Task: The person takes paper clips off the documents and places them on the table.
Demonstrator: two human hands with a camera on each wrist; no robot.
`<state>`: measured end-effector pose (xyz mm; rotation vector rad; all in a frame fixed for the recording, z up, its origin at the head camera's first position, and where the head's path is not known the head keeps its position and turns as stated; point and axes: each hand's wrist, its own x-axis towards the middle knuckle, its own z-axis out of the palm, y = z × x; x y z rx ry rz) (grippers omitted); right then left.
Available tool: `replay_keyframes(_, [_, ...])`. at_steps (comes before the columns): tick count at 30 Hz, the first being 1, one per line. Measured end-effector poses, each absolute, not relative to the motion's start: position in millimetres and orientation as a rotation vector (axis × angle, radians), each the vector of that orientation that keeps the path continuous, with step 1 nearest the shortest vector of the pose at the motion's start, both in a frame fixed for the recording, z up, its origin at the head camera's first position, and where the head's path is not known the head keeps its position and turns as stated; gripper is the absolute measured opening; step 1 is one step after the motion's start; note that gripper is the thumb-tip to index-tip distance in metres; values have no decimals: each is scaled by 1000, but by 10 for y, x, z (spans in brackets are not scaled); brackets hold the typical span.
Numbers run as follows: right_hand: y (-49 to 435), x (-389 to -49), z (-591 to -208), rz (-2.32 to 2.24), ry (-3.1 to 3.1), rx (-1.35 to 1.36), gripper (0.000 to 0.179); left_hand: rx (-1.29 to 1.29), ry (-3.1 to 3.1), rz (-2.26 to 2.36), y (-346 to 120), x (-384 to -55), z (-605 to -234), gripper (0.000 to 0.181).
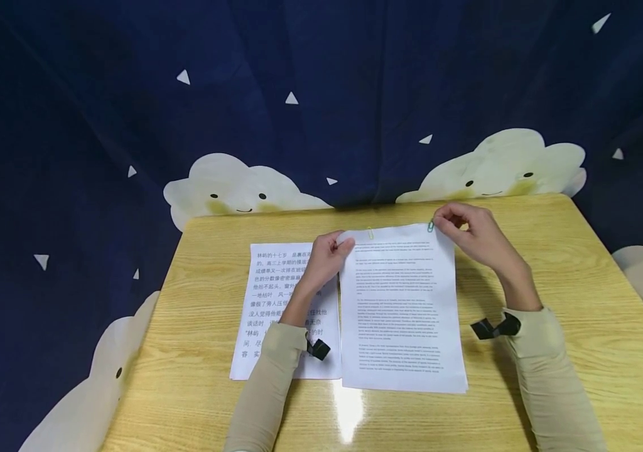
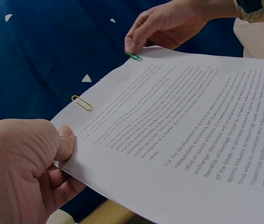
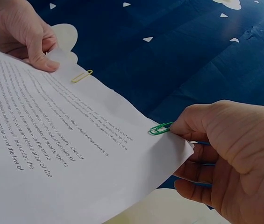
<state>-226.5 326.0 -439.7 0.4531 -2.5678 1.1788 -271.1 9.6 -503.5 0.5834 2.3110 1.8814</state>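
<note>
A printed stack of paper (image 1: 400, 307) is held with its top edge raised off the table. My left hand (image 1: 329, 254) pinches its top left corner, thumb on the printed face and fingers behind. At the top right, my right hand (image 1: 468, 232) pinches the outer end of a green paper clip (image 3: 160, 129), which sits over the top edge; the right fingers lie partly behind the paper. A yellow paper clip (image 2: 82, 103) is fixed on the same edge nearer my left hand, touched by neither hand. How many sheets there are cannot be seen.
Another stack of paper with large Chinese print (image 1: 259, 314) lies flat to the left, partly under my left forearm. Both rest on a wooden table (image 1: 186, 376). A dark blue curtain (image 1: 321, 94) with cloud and triangle patterns hangs right behind the table's far edge.
</note>
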Motion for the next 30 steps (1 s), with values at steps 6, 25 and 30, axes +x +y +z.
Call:
replay_keyframes(6, [3284,-2267,-4375,1164,-2550,465,10,603,2323,1875,103,-2716,-5012,28])
replay_keyframes(25, [3341,-2230,-4386,1172,-2631,424,14,568,2372,1861,66,-2672,-5101,23])
replay_keyframes(30, [3390,-2238,-4349,1154,-2655,377,16,583,2361,1865,85,-2718,-5078,22])
